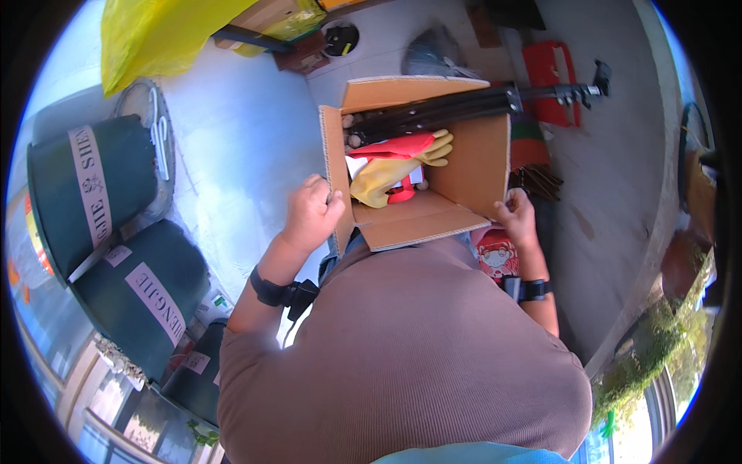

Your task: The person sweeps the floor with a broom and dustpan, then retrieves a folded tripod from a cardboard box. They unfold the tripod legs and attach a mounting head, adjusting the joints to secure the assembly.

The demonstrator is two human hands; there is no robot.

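An open cardboard box (478, 166) is in front of my body, its near side against my shirt. My left hand (311, 213) is closed at the box's left edge, thumb up by the flap. On the opposite side my right hand (518, 218) pinches the right edge near the front corner. Inside lie yellow rubber gloves (380, 179) and a red piece (396, 145) beside them. A folded black tripod (433, 113) rests along the far side, its head sticking out past the right wall. The gloves partly cover other red and white items underneath.
Large dark green buckets (127, 174) stand at the left. A yellow plastic sheet or bag (158, 39) hangs at the upper left. Beyond the box are a red bag (546, 81) and a dark plastic bag (434, 58). Green plants (645, 359) grow at the lower right.
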